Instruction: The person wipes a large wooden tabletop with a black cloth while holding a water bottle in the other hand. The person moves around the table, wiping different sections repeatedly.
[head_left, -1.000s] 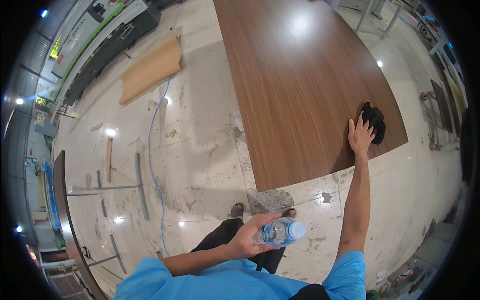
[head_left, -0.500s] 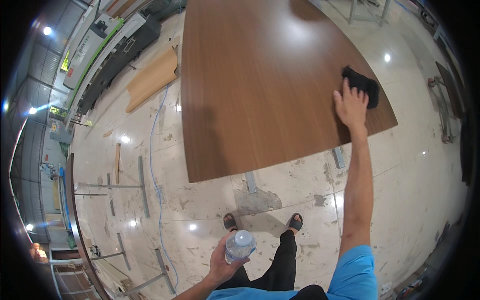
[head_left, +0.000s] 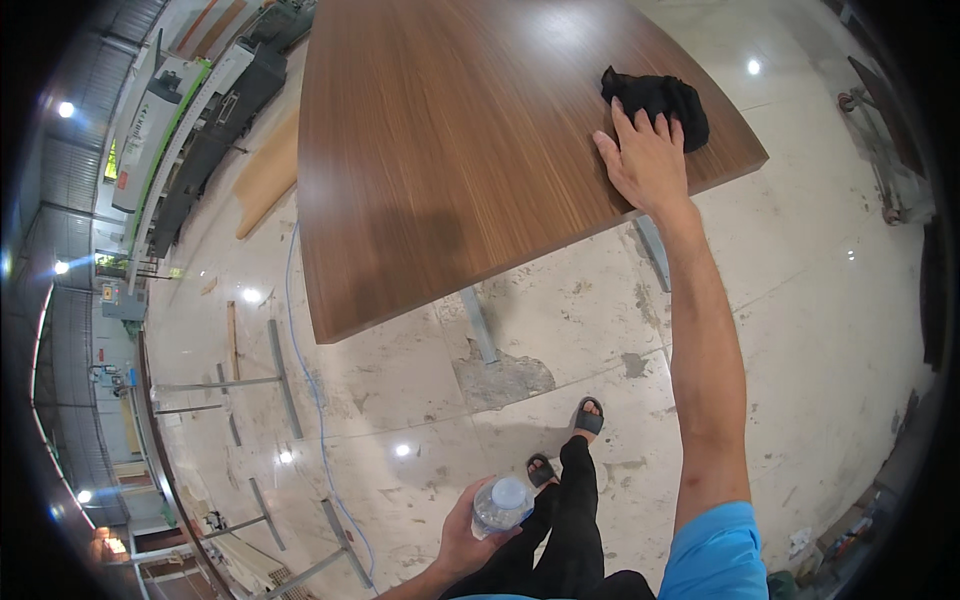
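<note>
My right hand (head_left: 645, 163) rests with its fingers spread on a bunched black cloth (head_left: 665, 105), pressing it against a large wood-grain brown board (head_left: 440, 150). The cloth lies near the board's right corner, and the thumb is stretched out to the left on the bare surface. Lower down, in front of my body, my left hand (head_left: 462, 540) is wrapped around a clear plastic bottle (head_left: 500, 507) with a pale cap. The bottle is held upright, away from the board.
Grey metal legs (head_left: 478, 325) show beneath the board. A blue cable (head_left: 318, 400) runs along the tiled floor on the left, past metal frames (head_left: 285, 380) and a brown sheet (head_left: 268, 165). A long machine (head_left: 200, 140) stands far left; a wheeled rack (head_left: 872, 150) is at right.
My right hand and the black cloth have shifted up and left in the picture. The whole view has turned, and my feet have stepped. The bottle stays in my left hand.
</note>
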